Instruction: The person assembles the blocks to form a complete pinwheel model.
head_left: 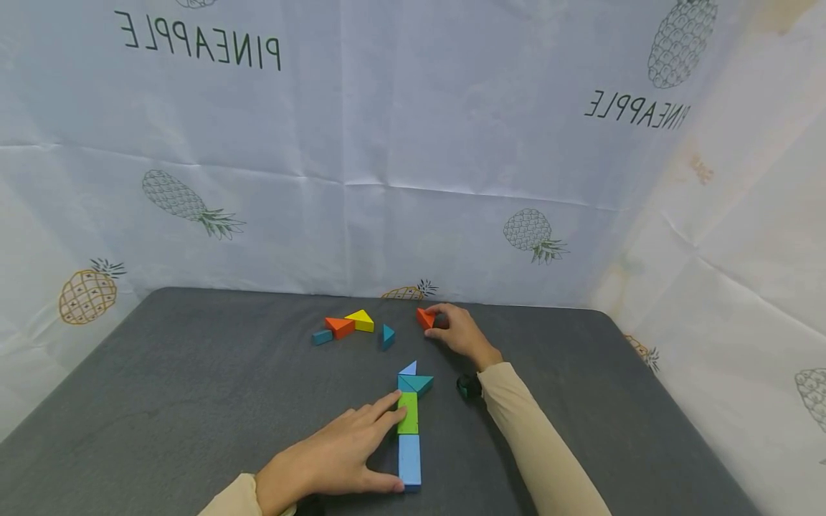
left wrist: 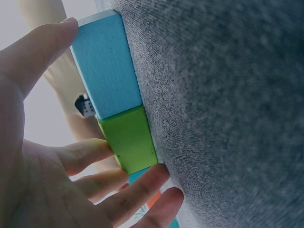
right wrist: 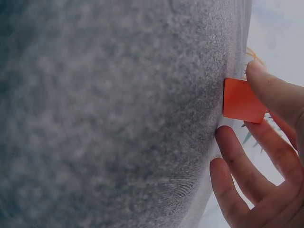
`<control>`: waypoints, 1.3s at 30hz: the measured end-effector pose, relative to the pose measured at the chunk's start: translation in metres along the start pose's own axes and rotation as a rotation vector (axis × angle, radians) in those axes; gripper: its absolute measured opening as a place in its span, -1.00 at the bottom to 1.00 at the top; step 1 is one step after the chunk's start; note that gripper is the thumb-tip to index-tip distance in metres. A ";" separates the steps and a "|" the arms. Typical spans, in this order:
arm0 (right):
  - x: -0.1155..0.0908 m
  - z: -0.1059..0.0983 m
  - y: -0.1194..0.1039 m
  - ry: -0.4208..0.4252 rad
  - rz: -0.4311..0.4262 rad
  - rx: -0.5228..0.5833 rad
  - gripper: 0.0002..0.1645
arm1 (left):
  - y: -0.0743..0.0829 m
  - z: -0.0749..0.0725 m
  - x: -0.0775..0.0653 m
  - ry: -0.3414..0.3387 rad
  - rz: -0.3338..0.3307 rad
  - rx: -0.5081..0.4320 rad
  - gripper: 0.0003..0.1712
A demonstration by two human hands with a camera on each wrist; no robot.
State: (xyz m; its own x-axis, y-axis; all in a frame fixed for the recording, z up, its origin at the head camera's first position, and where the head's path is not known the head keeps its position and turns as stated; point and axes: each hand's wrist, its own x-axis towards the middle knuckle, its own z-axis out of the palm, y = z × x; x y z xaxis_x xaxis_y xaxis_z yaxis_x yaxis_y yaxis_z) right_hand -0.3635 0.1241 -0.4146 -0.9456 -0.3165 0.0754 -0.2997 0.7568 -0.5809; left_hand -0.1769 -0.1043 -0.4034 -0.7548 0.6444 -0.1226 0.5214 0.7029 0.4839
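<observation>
My right hand [head_left: 461, 333] pinches an orange triangular block [head_left: 424, 318] near the table's far edge. In the right wrist view, the thumb and a finger are on this orange block [right wrist: 241, 100], which is at the cloth surface. My left hand [head_left: 338, 450] lies along the left side of a column of blocks, fingers spread. Its thumb touches the near end of a light blue rectangular block [head_left: 409, 460], and fingertips touch the green block [head_left: 410, 419] beyond it. Teal triangular blocks [head_left: 423, 385] and a small periwinkle triangle [head_left: 409, 369] continue the column away from me.
Left of the right hand lie a teal triangle [head_left: 387, 337], a yellow triangle [head_left: 363, 322], an orange triangle [head_left: 339, 328] and a small blue block [head_left: 322, 337]. A dark grey cloth covers the table [head_left: 193, 387]. Behind it hangs a pineapple-printed curtain [head_left: 413, 143].
</observation>
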 end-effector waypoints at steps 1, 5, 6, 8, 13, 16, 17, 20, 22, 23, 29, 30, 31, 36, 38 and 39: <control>-0.001 0.000 0.000 0.000 0.004 0.002 -0.44 | 0.000 0.000 0.000 0.000 0.000 0.000 0.07; -0.003 0.000 -0.002 -0.001 0.006 0.003 -0.44 | 0.000 0.001 0.000 0.005 0.003 -0.003 0.07; -0.003 0.000 -0.003 -0.002 0.005 0.005 -0.44 | 0.000 0.001 0.000 0.005 0.003 -0.003 0.07; -0.004 0.000 -0.003 -0.002 0.002 0.011 -0.44 | 0.000 0.001 0.000 0.006 0.003 -0.004 0.07; -0.008 0.000 -0.005 -0.002 -0.027 0.015 -0.43 | -0.001 0.001 0.000 0.006 0.003 -0.001 0.07; -0.009 0.001 -0.006 -0.007 -0.047 0.011 -0.42 | -0.001 0.001 0.000 0.006 0.001 0.000 0.07; -0.010 0.001 -0.007 -0.009 -0.052 0.008 -0.41 | -0.001 0.001 -0.001 0.006 0.001 0.001 0.07; -0.010 0.002 -0.008 -0.016 -0.057 0.008 -0.40 | 0.000 0.001 -0.001 0.005 -0.003 -0.001 0.07; -0.011 0.002 -0.009 -0.018 -0.061 0.007 -0.39 | 0.000 0.001 -0.001 0.004 -0.005 -0.003 0.07; -0.012 0.002 -0.010 -0.018 -0.064 0.007 -0.39 | 0.000 0.001 -0.001 0.003 -0.005 -0.004 0.07; -0.015 0.004 -0.010 -0.024 -0.087 0.025 -0.40 | 0.000 0.001 -0.001 0.006 -0.002 0.003 0.07; -0.015 0.004 -0.010 -0.026 -0.091 0.028 -0.40 | 0.000 0.001 -0.001 0.006 -0.001 0.005 0.07; -0.015 0.004 -0.010 -0.025 -0.095 0.029 -0.41 | 0.000 0.001 -0.001 0.006 -0.001 0.006 0.07; -0.016 0.006 -0.011 -0.033 -0.102 0.040 -0.40 | 0.000 0.001 0.000 0.005 0.000 0.004 0.07; -0.017 0.007 -0.012 -0.036 -0.105 0.040 -0.40 | 0.000 0.001 0.000 0.005 -0.002 0.005 0.07; -0.017 0.007 -0.012 -0.038 -0.106 0.041 -0.40 | 0.000 0.001 0.000 0.005 -0.003 0.006 0.07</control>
State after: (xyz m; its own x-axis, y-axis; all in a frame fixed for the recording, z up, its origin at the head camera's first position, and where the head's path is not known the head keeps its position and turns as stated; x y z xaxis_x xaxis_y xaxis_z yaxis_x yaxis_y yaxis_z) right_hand -0.3423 0.1162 -0.4144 -0.9030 -0.4157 0.1085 -0.3921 0.6942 -0.6036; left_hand -0.1763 -0.1042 -0.4039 -0.7583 0.6409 -0.1198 0.5215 0.7064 0.4786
